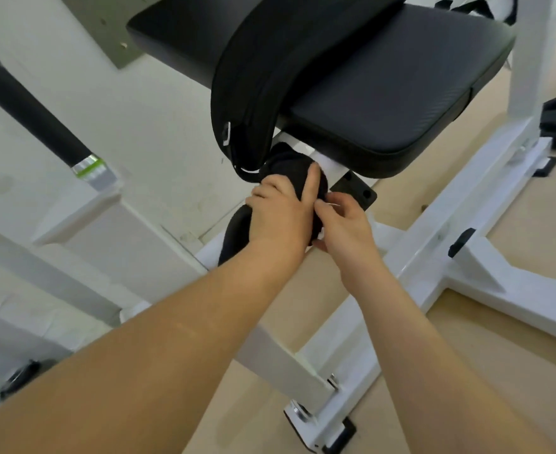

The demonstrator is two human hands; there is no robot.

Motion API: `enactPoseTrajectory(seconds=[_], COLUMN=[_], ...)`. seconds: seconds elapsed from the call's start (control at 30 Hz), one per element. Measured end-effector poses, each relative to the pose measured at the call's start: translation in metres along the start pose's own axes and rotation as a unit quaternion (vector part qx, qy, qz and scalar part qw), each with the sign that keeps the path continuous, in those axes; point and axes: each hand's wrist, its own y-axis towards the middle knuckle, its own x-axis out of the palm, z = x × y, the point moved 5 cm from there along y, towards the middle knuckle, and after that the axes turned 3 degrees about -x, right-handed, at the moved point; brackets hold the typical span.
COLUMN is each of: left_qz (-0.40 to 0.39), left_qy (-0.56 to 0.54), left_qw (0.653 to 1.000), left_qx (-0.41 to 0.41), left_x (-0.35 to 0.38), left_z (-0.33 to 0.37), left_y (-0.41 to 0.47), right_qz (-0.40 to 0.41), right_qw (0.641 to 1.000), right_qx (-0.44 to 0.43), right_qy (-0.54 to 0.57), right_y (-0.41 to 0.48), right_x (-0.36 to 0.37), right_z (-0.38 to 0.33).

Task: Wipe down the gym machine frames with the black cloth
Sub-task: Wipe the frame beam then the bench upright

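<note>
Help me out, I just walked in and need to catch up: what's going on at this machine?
A person is wiping the machine's white frame just under the black seat pad. Their left hand grips the black cloth, which is bunched around the frame tube. The right hand pinches the cloth's edge beside it. A black zipped bag hangs over the pad, right above the cloth.

Bright even light, soft shadows, wide-angle bending at edges, left side blurred
</note>
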Motion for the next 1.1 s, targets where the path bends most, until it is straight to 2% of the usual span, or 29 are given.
enactPoseTrajectory(seconds=[0.13,0.27,0.3,0.37,0.43,0.5,0.57,0.67,0.77,0.83,0.97,1.03,1.1], left_qz=[-0.102,-0.201,-0.234,-0.277,-0.268,-0.266,-0.281,-0.305,-0.25,-0.261,-0.226,-0.202,-0.197], left_qy=[0.097,0.164,0.195,0.266,0.315,0.249,0.192,0.206,0.25,0.229,0.182,0.101,-0.024], left_qw=[0.99,0.966,0.952,0.908,0.865,0.878,0.889,0.869,0.863,0.876,0.912,0.948,0.973], left_qx=[-0.011,-0.006,0.029,0.167,0.282,0.311,0.308,0.33,0.361,0.335,0.289,0.224,0.115], left_x=[0.018,0.014,0.012,0.016,0.024,0.029,0.045,0.079,0.115,0.132,0.146,0.147,0.148], left_z=[-0.028,-0.032,-0.025,-0.001,0.016,0.024,0.036,0.071,0.1,0.104,0.119,0.121,0.127], left_y=[-0.051,-0.079,-0.086,-0.11,-0.14,-0.152,-0.144,-0.137,-0.146,-0.152,-0.157,-0.146,-0.129], right_qz=[-0.071,-0.132,-0.154,-0.214,-0.29,-0.328,-0.316,-0.283,-0.294,-0.266,-0.155,-0.131,-0.128], right_qw=[0.994,0.98,0.97,0.937,0.896,0.879,0.893,0.91,0.897,0.907,0.943,0.941,0.937], right_qx=[0.079,0.034,0.02,0.006,0.024,0.055,0.094,0.145,0.185,0.191,0.22,0.228,0.251], right_qy=[-0.003,-0.148,-0.187,-0.276,-0.335,-0.342,-0.307,-0.267,-0.273,-0.264,-0.196,-0.211,-0.206], right_y=[-0.016,-0.023,-0.023,-0.025,-0.032,-0.04,-0.046,-0.056,-0.074,-0.086,-0.093,-0.093,-0.094], right_x=[0.029,0.044,0.043,0.04,0.04,0.038,0.03,0.008,-0.008,-0.015,-0.045,-0.062,-0.074], right_z=[0.008,0.001,-0.002,-0.005,-0.002,0.005,0.019,0.05,0.091,0.114,0.145,0.155,0.162])
